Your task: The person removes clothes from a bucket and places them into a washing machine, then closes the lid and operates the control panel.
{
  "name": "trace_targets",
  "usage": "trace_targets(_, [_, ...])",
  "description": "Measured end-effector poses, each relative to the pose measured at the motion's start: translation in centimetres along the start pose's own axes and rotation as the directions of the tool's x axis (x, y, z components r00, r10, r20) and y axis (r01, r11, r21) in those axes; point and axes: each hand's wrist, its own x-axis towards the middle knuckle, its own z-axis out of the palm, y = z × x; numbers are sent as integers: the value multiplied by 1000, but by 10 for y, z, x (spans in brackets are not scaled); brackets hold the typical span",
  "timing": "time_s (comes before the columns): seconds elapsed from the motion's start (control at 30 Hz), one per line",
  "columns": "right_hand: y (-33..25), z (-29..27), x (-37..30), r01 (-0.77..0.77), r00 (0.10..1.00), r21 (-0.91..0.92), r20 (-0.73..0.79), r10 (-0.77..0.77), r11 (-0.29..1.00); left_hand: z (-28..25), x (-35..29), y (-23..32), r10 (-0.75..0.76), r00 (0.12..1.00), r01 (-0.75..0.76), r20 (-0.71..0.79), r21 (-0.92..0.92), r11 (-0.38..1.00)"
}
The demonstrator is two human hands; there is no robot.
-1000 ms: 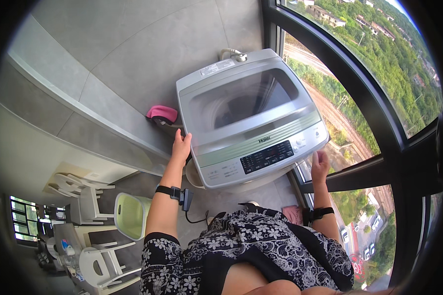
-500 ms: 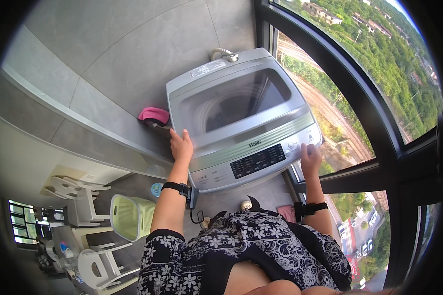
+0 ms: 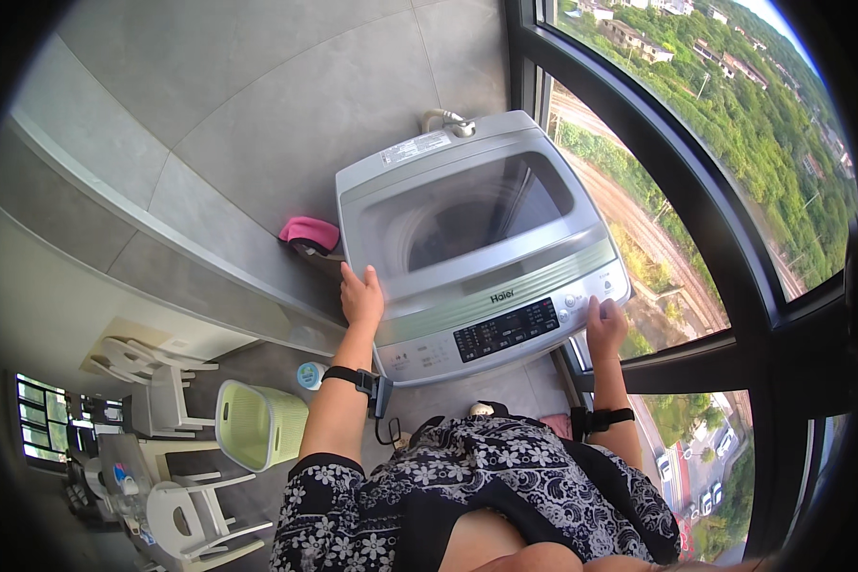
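Grey-tiled wall [image 3: 286,105] behind, big dark-framed window [image 3: 725,219] alongside. My left hand [image 3: 362,297] has its fingers spread at the washing machine's [image 3: 467,272] left edge; right hand [image 3: 606,332] is curled by its front right corner, can't tell if gripping. Guessing I'm steadying it, so next calls for even hold. Pink cloth [image 3: 310,231] and window crowd it.

Light-green basket [image 3: 290,424]; white chairs [image 3: 165,505] near it; grey tiled wall [image 3: 286,105]; black window frame [image 3: 772,332].
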Motion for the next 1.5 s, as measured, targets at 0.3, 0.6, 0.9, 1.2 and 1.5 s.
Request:
trace_targets(0.3, [-4,3,2,46,999,-88,8,-46,995,-3,-2,1,6,1000,-6,0,-23,1000])
trace_targets(0.6, [-5,10,11,175,984,-347,26,-177,921,-4,-2,3,-3,999,3,43,-1,1000])
trace_targets(0.9, [-16,12,13,178,984,-354,43,-174,918,0,2,0,56,998,-56,0,-7,998])
trace_targets(1.2, [-13,17,12,185,982,-363,32,-186,913,-2,4,2,76,997,-76,-29,-11,997])
trace_targets(1.5, [-16,18,16,199,980,-369,49,-195,908,0,6,3,36,999,-36,-14,-38,999])
